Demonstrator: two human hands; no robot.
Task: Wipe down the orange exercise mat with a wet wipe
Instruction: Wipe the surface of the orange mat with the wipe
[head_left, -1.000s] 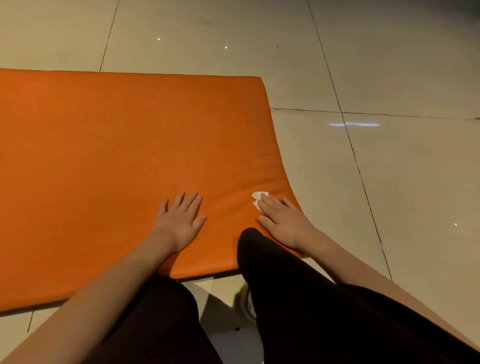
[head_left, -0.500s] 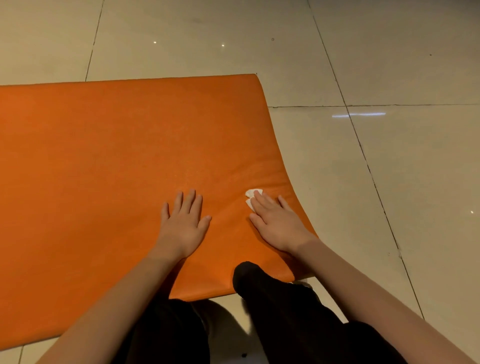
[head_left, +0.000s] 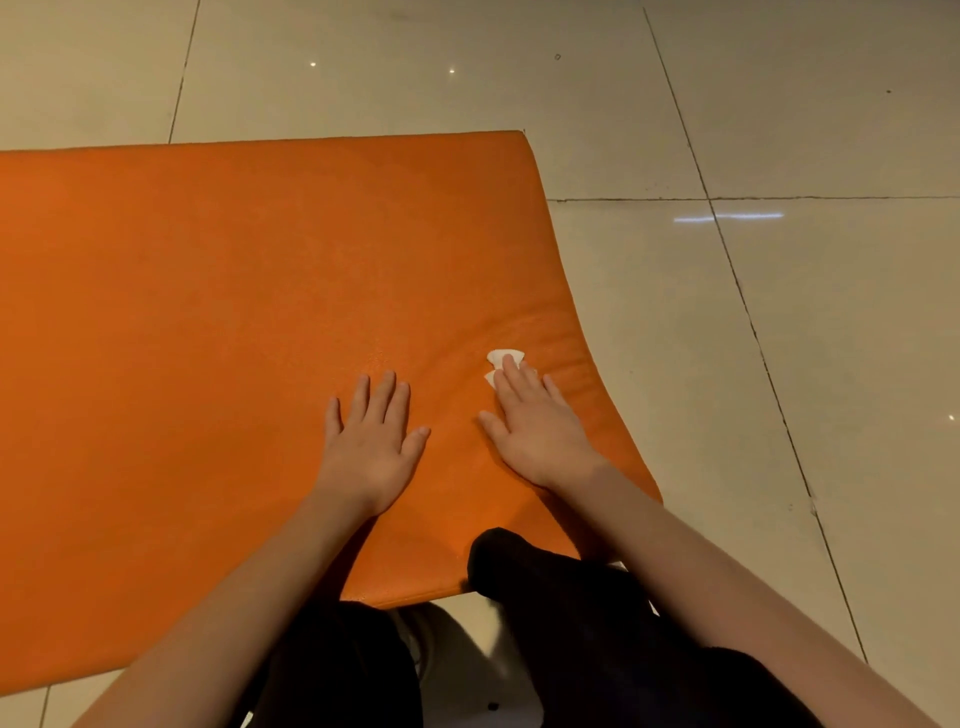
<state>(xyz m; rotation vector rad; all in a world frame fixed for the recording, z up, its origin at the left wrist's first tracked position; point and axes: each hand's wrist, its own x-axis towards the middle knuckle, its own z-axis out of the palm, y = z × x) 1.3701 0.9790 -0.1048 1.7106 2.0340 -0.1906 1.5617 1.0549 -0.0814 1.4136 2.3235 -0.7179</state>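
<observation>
On the flat orange padded exercise mat (head_left: 208, 338), near its right edge, the right hand (head_left: 540, 431) presses the small white wet wipe (head_left: 504, 357) under straight fingers (head_left: 511, 371), edging farther inward. The left hand (head_left: 374, 441) stays flat, fingers spread. Wiping looks barely begun.

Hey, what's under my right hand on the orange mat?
A white wet wipe: two small bits stick out beyond the right hand, lying on the orange mat. The flat hand covers the rest, so its full shape cannot be seen.
</observation>
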